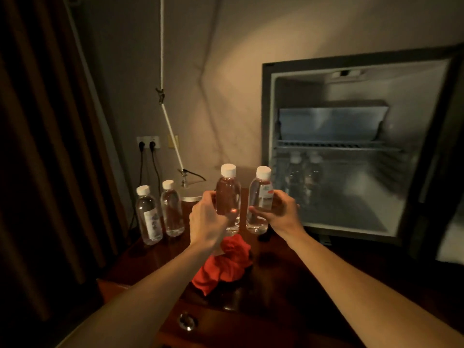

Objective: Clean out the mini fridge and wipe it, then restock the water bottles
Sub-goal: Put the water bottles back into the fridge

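Observation:
My left hand point(206, 219) grips a clear water bottle point(228, 194) with a white cap, held upright above the dark wooden table point(288, 277). My right hand point(278, 209) holds a second upright bottle point(259, 197) just beside it. Both bottles hang left of the open mini fridge point(351, 151). Inside the fridge, under the wire shelf point(336, 144), two bottles point(303, 177) stand at the back left. Two more bottles point(160, 212) stand on the table's left side. A crumpled red cloth point(223, 264) lies on the table below my hands.
The fridge door point(447, 172) stands open at the right edge. A lamp with a round base point(190, 194) and thin white arm stands behind the bottles. A wall socket point(148, 143) with two plugs is on the back wall. Dark curtains point(37, 146) fill the left.

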Motion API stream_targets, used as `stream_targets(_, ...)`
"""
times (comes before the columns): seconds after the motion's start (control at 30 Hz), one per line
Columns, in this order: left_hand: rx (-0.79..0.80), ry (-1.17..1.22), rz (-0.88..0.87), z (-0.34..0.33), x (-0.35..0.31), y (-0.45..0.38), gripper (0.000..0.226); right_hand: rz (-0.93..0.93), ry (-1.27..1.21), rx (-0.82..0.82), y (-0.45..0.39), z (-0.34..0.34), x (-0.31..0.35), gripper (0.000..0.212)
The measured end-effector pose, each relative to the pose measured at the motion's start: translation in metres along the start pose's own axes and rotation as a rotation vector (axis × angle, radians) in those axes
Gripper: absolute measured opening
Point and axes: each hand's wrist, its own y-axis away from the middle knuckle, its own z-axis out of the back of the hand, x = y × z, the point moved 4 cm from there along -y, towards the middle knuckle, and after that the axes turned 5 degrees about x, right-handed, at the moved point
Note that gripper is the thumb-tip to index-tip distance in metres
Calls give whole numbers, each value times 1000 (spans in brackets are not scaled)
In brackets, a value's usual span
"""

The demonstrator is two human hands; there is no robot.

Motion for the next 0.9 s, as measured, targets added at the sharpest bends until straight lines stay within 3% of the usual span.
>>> stream_targets(0.3, 218, 155, -55, -117, -86, 3, 51, -289, 171, -265, 8, 151, -42, 48)
stream_targets(0.43, 315, 190, -98, -178, -115, -6, 53, -323, 162, -388, -12, 202, -67, 51)
stream_targets(0.57, 375, 234, -107, -228, -137, -23, 51, -337, 195, -463, -39, 232, -96, 60)
stream_targets(0.77, 394, 223, -22, -292, -144, -49, 53, -317, 325, -474, -72, 245, -135, 51)
stream_targets(0.9, 335, 216, 24, -322, -146, -66, 37, -285, 493, -475, -90, 246, -144, 53)
